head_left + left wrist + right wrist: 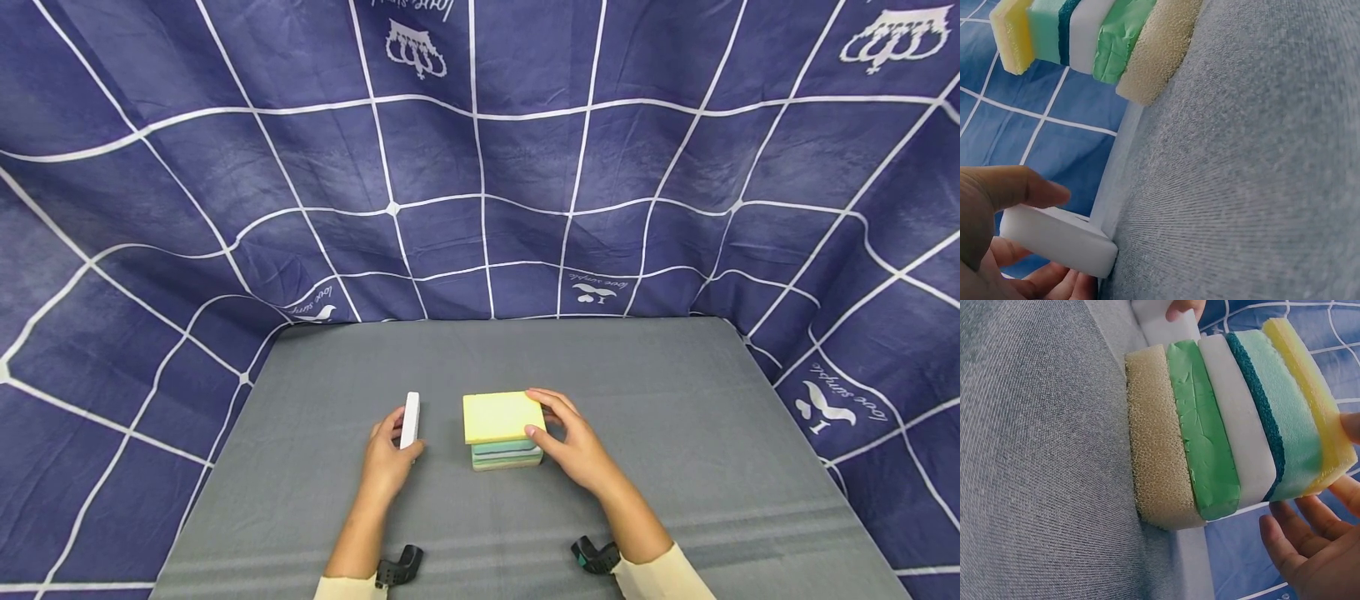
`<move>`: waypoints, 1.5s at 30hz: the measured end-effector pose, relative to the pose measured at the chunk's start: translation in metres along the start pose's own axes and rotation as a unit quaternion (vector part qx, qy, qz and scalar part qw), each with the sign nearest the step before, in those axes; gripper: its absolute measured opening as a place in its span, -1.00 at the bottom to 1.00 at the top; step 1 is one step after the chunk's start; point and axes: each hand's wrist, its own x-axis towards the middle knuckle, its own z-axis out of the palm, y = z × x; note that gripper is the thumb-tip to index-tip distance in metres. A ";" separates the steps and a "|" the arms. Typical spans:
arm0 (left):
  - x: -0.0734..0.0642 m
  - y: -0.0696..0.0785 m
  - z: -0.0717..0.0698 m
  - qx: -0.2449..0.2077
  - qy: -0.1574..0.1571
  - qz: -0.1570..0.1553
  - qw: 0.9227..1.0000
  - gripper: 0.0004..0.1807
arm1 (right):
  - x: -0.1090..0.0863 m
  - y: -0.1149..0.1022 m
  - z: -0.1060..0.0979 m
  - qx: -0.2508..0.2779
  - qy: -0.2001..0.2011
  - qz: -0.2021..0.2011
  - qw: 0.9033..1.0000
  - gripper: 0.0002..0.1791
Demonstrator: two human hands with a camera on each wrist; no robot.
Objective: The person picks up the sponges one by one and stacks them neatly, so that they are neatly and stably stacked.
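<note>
My left hand [386, 465] grips a white sponge block [409, 421] that stands on its long edge, thumb on the near side and fingers on the far side. To its right, my right hand [579, 446] pinches the yellow sponge [498, 417] topping a stack, thumb and fingers at opposite edges. Below that, the right wrist view shows a mint sponge [1294, 419] with a dark teal scouring layer [1259, 403], another white block [1241, 425], a green wrapped block [1205, 434] and a coarse beige sponge [1159, 437] resting on the table.
The grey cloth-covered table [675, 400] carries the stack near its middle. A blue curtain [525, 167] with white grid lines hangs along the back and both sides. Each wrist wears a black strap, the left strap [400, 567] and the right strap [595, 557].
</note>
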 end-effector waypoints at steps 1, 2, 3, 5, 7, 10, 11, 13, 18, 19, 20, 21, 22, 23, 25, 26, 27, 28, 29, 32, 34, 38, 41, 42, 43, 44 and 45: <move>0.000 0.000 -0.001 0.001 0.004 0.000 1.000 -0.24 | 0.000 0.000 0.000 0.000 0.000 0.000 1.000 -0.45; 0.000 0.000 -0.001 0.003 0.008 0.000 1.000 -0.25 | 0.000 -0.001 0.000 0.000 0.000 0.001 1.000 -0.45; 0.000 0.000 -0.002 0.003 0.013 -0.001 1.000 -0.27 | 0.000 -0.001 0.000 0.000 0.000 0.001 1.000 -0.45; -0.001 0.001 -0.003 0.000 0.020 -0.008 1.000 -0.30 | 0.000 -0.001 0.000 0.000 -0.001 0.001 1.000 -0.45; -0.001 0.002 -0.004 -0.003 0.028 -0.013 1.000 -0.34 | 0.000 -0.001 0.000 -0.001 -0.002 0.001 1.000 -0.45; -0.002 0.003 -0.006 -0.010 0.040 -0.018 0.999 -0.37 | 0.000 -0.001 0.000 -0.003 -0.001 0.000 1.000 -0.44; -0.001 0.003 -0.006 -0.011 0.045 -0.018 0.999 -0.37 | -0.001 -0.001 0.000 -0.003 0.000 0.000 1.000 -0.44; -0.001 0.004 -0.008 -0.015 0.053 -0.017 0.998 -0.38 | -0.001 -0.001 0.000 -0.003 0.000 0.001 1.000 -0.44; -0.002 0.010 -0.015 -0.037 0.060 -0.021 0.997 -0.39 | -0.001 -0.003 0.000 -0.004 -0.003 0.004 1.000 -0.43; -0.002 0.012 -0.016 -0.047 0.061 -0.022 0.997 -0.39 | -0.002 -0.003 0.000 -0.004 -0.004 0.004 1.000 -0.43; -0.003 0.014 -0.018 -0.057 0.060 -0.024 0.996 -0.38 | -0.002 -0.004 0.000 -0.004 -0.004 0.005 1.000 -0.43; -0.003 0.017 -0.019 -0.068 0.059 -0.025 0.996 -0.38 | -0.002 -0.004 0.000 -0.003 -0.004 0.006 1.000 -0.43; -0.004 0.019 -0.021 -0.079 0.059 -0.025 0.995 -0.38 | -0.002 -0.004 0.000 -0.003 -0.004 0.006 1.000 -0.43; -0.005 0.022 -0.022 -0.086 0.059 -0.024 0.994 -0.38 | -0.002 -0.005 0.000 -0.002 -0.004 0.006 1.000 -0.43; -0.007 0.028 -0.025 -0.099 0.059 -0.023 0.993 -0.39 | -0.002 -0.005 0.000 -0.002 -0.003 0.006 1.000 -0.43; -0.007 0.030 -0.025 -0.102 0.060 -0.021 0.993 -0.40 | -0.002 -0.005 0.000 -0.002 -0.003 0.006 1.000 -0.43; -0.008 0.033 -0.026 -0.105 0.060 -0.020 0.992 -0.41 | -0.002 -0.005 0.000 -0.004 -0.002 0.006 1.000 -0.43; -0.009 0.035 -0.027 -0.107 0.061 -0.018 0.992 -0.41 | -0.002 -0.005 0.000 -0.004 -0.002 0.007 1.000 -0.43; -0.010 0.037 -0.027 -0.111 0.062 -0.015 0.992 -0.42 | -0.002 -0.005 0.000 -0.005 -0.002 0.007 1.000 -0.43; -0.012 0.044 -0.028 -0.122 0.067 -0.005 0.990 -0.42 | -0.002 -0.005 0.000 -0.008 -0.001 0.007 1.000 -0.43; -0.013 0.048 -0.029 -0.131 0.069 0.002 0.989 -0.42 | -0.002 -0.005 0.000 -0.007 -0.001 0.005 1.000 -0.43; -0.015 0.055 -0.031 -0.163 0.060 0.006 0.985 -0.44 | -0.002 -0.005 0.000 -0.003 -0.002 0.008 1.000 -0.43; -0.015 0.059 -0.031 -0.197 0.047 0.003 0.979 -0.44 | -0.002 0.001 0.001 0.003 -0.003 0.012 1.000 -0.42; -0.015 0.060 -0.030 -0.209 0.043 0.002 0.977 -0.44 | -0.002 0.001 0.001 0.004 -0.004 0.012 1.000 -0.42; -0.015 0.061 -0.030 -0.221 0.040 0.002 0.974 -0.44 | -0.002 0.001 0.001 0.004 -0.004 0.013 1.000 -0.42; -0.015 0.062 -0.030 -0.229 0.037 0.003 0.973 -0.43 | -0.002 0.000 0.001 0.002 -0.004 0.012 1.000 -0.42; -0.015 0.063 -0.029 -0.239 0.034 0.004 0.970 -0.44 | -0.002 -0.001 0.001 0.001 -0.005 0.013 1.000 -0.42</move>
